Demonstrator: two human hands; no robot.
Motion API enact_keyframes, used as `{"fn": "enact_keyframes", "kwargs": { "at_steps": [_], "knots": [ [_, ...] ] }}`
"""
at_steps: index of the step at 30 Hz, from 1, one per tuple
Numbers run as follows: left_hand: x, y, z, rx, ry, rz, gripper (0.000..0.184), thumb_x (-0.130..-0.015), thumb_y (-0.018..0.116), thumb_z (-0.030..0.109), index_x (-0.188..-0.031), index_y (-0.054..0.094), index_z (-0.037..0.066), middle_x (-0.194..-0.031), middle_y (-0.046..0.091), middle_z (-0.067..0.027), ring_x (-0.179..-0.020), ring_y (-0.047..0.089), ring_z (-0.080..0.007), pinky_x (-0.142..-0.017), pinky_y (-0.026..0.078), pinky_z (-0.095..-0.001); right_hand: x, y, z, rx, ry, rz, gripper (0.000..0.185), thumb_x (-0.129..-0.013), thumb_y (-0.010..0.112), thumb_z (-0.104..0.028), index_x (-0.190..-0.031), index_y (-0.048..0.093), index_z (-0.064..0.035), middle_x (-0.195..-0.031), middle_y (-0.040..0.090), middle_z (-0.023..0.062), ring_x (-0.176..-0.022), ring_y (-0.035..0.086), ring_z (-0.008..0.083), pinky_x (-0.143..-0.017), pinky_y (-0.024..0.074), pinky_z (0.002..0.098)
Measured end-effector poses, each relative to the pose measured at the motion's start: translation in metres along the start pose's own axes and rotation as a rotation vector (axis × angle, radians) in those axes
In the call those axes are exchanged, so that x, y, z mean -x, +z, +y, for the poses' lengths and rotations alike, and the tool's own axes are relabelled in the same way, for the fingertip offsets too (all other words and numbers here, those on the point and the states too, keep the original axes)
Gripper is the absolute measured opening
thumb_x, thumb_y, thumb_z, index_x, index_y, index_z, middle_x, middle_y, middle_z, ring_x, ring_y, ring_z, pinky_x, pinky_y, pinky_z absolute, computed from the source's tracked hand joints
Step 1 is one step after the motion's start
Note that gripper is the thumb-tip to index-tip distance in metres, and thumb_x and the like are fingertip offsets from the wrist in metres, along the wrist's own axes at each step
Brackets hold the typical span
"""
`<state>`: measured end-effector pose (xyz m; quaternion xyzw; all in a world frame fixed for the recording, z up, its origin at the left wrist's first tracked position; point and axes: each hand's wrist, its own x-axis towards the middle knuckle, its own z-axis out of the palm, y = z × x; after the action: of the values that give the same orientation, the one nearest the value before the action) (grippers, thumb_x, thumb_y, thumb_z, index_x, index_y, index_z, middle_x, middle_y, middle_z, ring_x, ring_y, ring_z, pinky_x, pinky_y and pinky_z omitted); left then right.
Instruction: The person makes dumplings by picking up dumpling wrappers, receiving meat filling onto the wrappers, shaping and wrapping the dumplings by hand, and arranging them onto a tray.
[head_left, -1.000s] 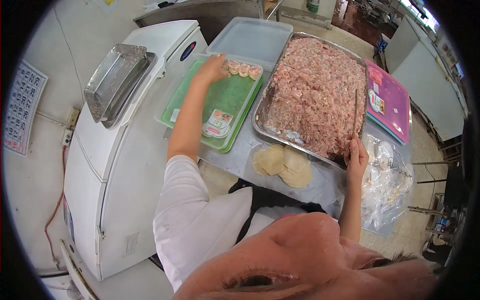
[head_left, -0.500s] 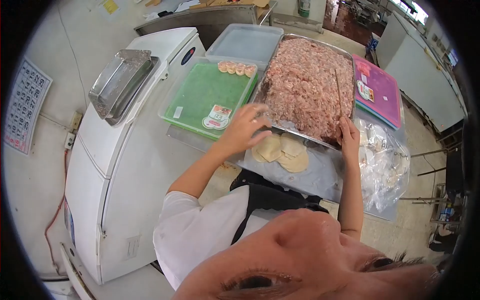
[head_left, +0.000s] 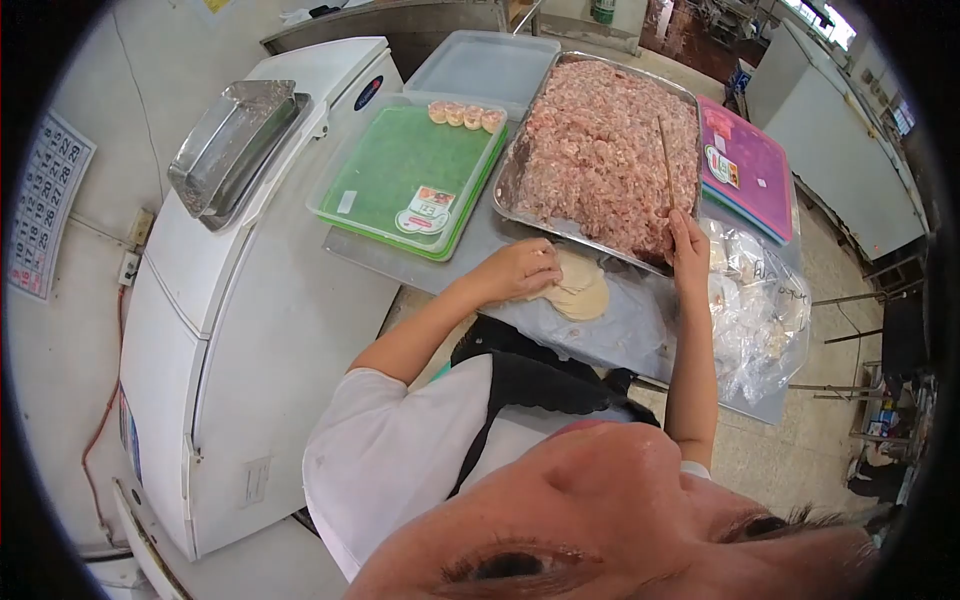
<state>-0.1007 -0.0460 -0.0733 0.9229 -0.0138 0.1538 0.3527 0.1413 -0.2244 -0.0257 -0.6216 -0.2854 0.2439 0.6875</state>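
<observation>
My left hand is closed, its curled fingers gripping the edge of a round dough wrapper at the left of a small pile. Several pale wrappers lie overlapping beside it on a plastic sheet. In my right hand is a thin, flat stick, its far end over the meat. A large metal tray heaped with pinkish ground meat stands just beyond both hands. Several filled dumplings sit in a row at the far edge of a green-bottomed plastic container.
Behind the green container is a clear plastic container. Purple and blue boards or lids lie right of the meat, with a clear plastic bag nearer. A white chest freezer stands left, bearing a metal pan.
My left hand has come down from the tray's corner onto the wrappers, and its spread fingers have closed. My right hand still holds the stick. The whole view has shifted slightly.
</observation>
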Motion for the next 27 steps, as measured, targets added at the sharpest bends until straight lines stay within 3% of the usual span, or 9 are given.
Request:
{"fn": "enact_keyframes", "kwargs": {
  "at_steps": [10,13,15,18,20,23,24,25,27],
  "knots": [
    [-0.010,0.007,0.014,-0.073,0.051,0.085,0.030,-0.081,0.072,0.024,-0.105,0.064,0.008,-0.105,0.058,-0.0107,-0.093,0.059,-0.0280,-0.084,0.048,-0.0358,0.001,0.002,-0.001,0.060,0.004,-0.002,0.025,-0.098,0.056,-0.029,-0.085,0.060,-0.0084,-0.060,0.040,-0.0085,-0.050,0.033,0.0013,-0.044,0.0260,0.0191],
    [0.008,-0.001,0.025,0.399,-0.044,0.283,0.029,-0.081,0.074,0.022,-0.102,0.063,0.006,-0.101,0.059,-0.0066,-0.090,0.059,-0.0214,-0.081,0.048,-0.0318,0.003,-0.004,-0.007,0.042,0.000,-0.017,0.026,-0.098,0.056,-0.029,-0.087,0.062,-0.0064,-0.060,0.040,-0.0081,-0.050,0.034,0.0013,-0.044,0.0247,0.0192],
    [0.052,-0.006,0.017,0.768,-0.254,0.268,0.031,-0.078,0.077,0.025,-0.094,0.061,0.004,-0.094,0.058,-0.0054,-0.091,0.056,-0.0180,-0.077,0.046,-0.0322,0.017,-0.019,-0.021,0.103,-0.035,-0.043,0.026,-0.097,0.057,-0.028,-0.089,0.062,-0.0042,-0.061,0.040,-0.0075,-0.051,0.034,0.0015,-0.044,0.0241,0.0194],
    [0.136,-0.022,-0.005,1.349,-0.306,0.015,0.033,-0.075,0.080,0.031,-0.081,0.057,0.008,-0.086,0.058,-0.0053,-0.081,0.055,-0.0159,-0.067,0.043,-0.0296,0.081,-0.067,-0.068,0.314,0.129,-0.037,0.025,-0.095,0.058,-0.025,-0.088,0.062,-0.0013,-0.062,0.042,-0.0061,-0.051,0.035,0.0031,-0.046,0.0246,0.0210],
    [0.203,-0.014,-0.034,1.514,-0.410,-0.083,0.033,-0.077,0.079,0.032,-0.081,0.058,0.008,-0.084,0.058,-0.0045,-0.078,0.055,-0.0161,-0.066,0.043,-0.0296,0.125,-0.140,-0.058,0.444,0.145,-0.054,0.033,-0.094,0.058,-0.030,-0.074,0.060,-0.0035,-0.061,0.044,-0.0042,-0.051,0.036,0.0052,-0.048,0.0251,0.0242],
    [0.329,0.021,-0.068,1.497,-1.030,-0.235,0.026,-0.079,0.075,0.022,-0.095,0.063,0.005,-0.089,0.062,-0.0036,-0.086,0.059,-0.0151,-0.073,0.049,-0.0295,0.228,-0.216,-0.060,0.605,0.613,0.009,0.032,-0.080,0.072,-0.034,-0.065,0.065,-0.0063,-0.055,0.051,-0.0021,-0.049,0.044,0.0070,-0.045,0.0330,0.0254],
    [0.335,0.018,-0.045,1.407,-1.149,-0.354,0.024,-0.080,0.072,0.020,-0.097,0.065,0.004,-0.095,0.064,-0.0071,-0.092,0.061,-0.0177,-0.077,0.051,-0.0320,0.243,-0.241,-0.061,0.888,1.077,-0.375,0.038,-0.088,0.063,-0.020,-0.120,0.057,-0.0002,-0.075,0.064,0.0045,-0.056,0.054,0.0078,-0.050,0.0420,0.0243],
    [0.340,0.014,-0.021,1.319,-1.261,-0.480,0.022,-0.081,0.069,0.018,-0.099,0.066,0.004,-0.101,0.067,-0.0105,-0.098,0.064,-0.0203,-0.081,0.053,-0.0346,0.285,-0.258,-0.037,1.000,1.337,-0.166,0.034,-0.071,0.080,-0.037,-0.060,0.068,-0.0074,-0.063,0.061,0.0034,-0.055,0.058,0.0133,-0.049,0.0442,0.0305],
    [0.356,0.035,-0.020,0.893,-1.311,-0.736,0.022,-0.082,0.067,0.016,-0.100,0.067,0.003,-0.104,0.067,-0.0120,-0.100,0.064,-0.0221,-0.082,0.053,-0.0357,0.347,-0.285,0.023,1.197,1.500,-0.161,0.032,-0.072,0.079,-0.036,-0.064,0.069,-0.0070,-0.069,0.063,0.0060,-0.064,0.060,0.0175,-0.055,0.0462,0.0331]
  ]
}}
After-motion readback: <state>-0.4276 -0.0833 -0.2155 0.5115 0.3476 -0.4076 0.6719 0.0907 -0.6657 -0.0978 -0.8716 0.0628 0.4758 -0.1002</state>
